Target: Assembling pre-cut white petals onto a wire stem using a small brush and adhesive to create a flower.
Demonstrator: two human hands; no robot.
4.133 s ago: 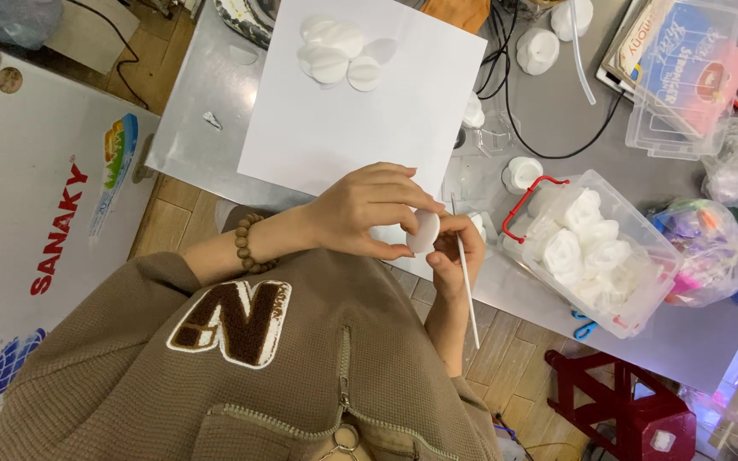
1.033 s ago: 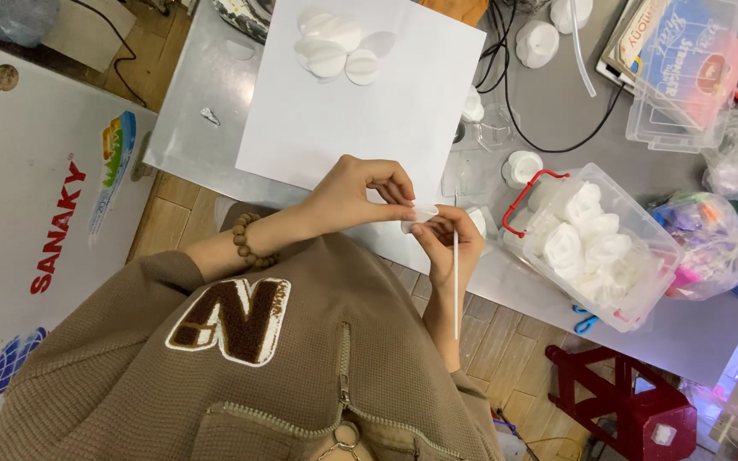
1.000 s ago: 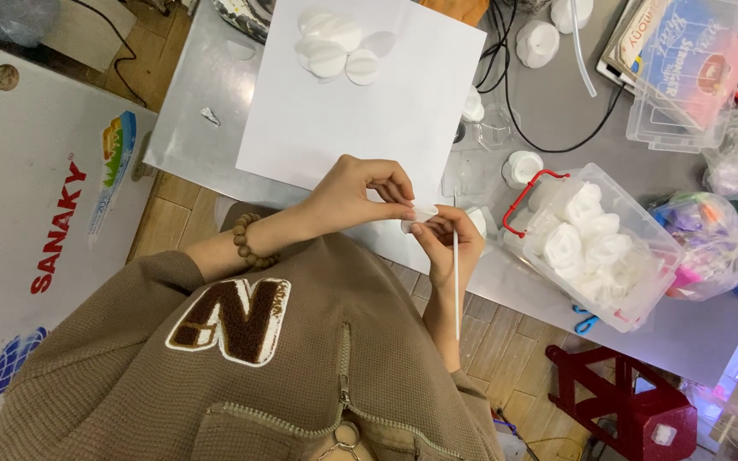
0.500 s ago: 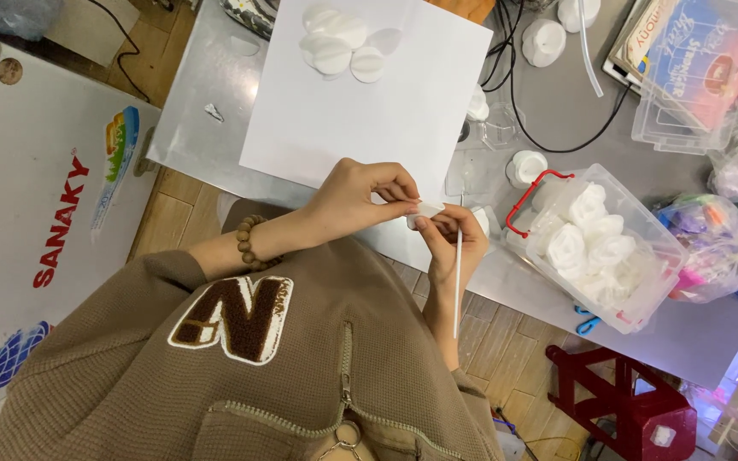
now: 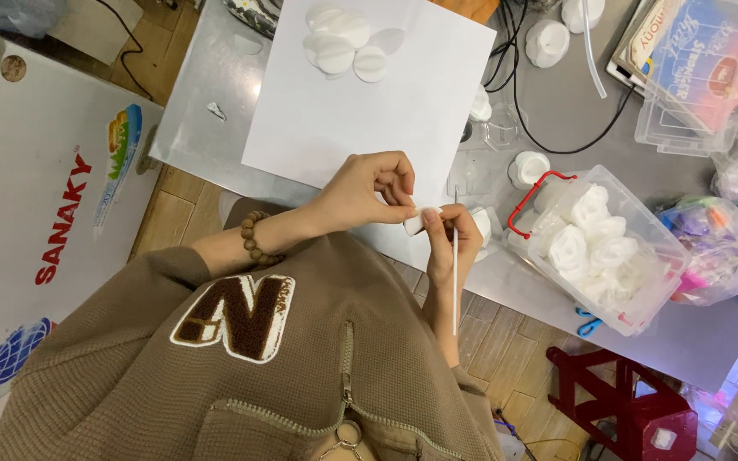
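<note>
My left hand (image 5: 367,193), with a brown bead bracelet on its wrist, pinches a small white piece (image 5: 414,222) between thumb and fingertips at the near edge of the grey table (image 5: 215,94). My right hand (image 5: 454,237) meets it from the right and grips a thin white stick (image 5: 454,286) that runs down along my forearm; its fingertips also touch the white piece. Both hands hover just below a large white sheet (image 5: 369,111).
Several white round pieces (image 5: 339,47) lie at the sheet's far end. A clear box with red handles (image 5: 642,294) holds white rolled pieces on the right, beside a clear bag of coloured bits (image 5: 711,248). Cables, small white lids, a red stool (image 5: 625,401) and a white chest appliance (image 5: 44,213) surround the table.
Four seconds ago my left hand cupped a rounder white piece. It is now pinched small against the stick's top, and both hands have stayed in nearly the same place.
</note>
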